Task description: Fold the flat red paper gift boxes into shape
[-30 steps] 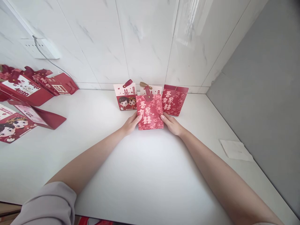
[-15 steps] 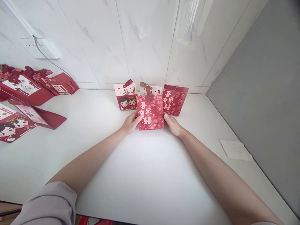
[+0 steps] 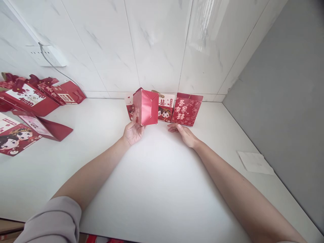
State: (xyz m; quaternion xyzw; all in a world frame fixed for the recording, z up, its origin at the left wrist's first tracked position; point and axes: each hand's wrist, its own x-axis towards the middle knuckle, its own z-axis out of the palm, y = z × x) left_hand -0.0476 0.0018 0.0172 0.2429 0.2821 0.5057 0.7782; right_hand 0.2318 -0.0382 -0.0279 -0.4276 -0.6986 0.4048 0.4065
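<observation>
The worktop (image 3: 162, 189) stretches wide to its front edge (image 3: 108, 236) while the left hand's fingers (image 3: 138, 129) clasp a tilted, glossy, creased red box (image 3: 150, 109), the right hand's fingers (image 3: 173, 127) loosely spread nearby

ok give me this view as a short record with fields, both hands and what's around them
left hand: holds a glossy red paper box, tilted, a plain creased face showing
right hand: nothing in its grip, fingers slightly curled
nearest right hand: red floral paper box with pale lettering, upright
behind held box: two white-and-red cartoon paper boxes, partly hidden
far left: group of red paper boxes
surface: smooth white tabletop
wall: white rectangular socket plate, grey cable
</observation>
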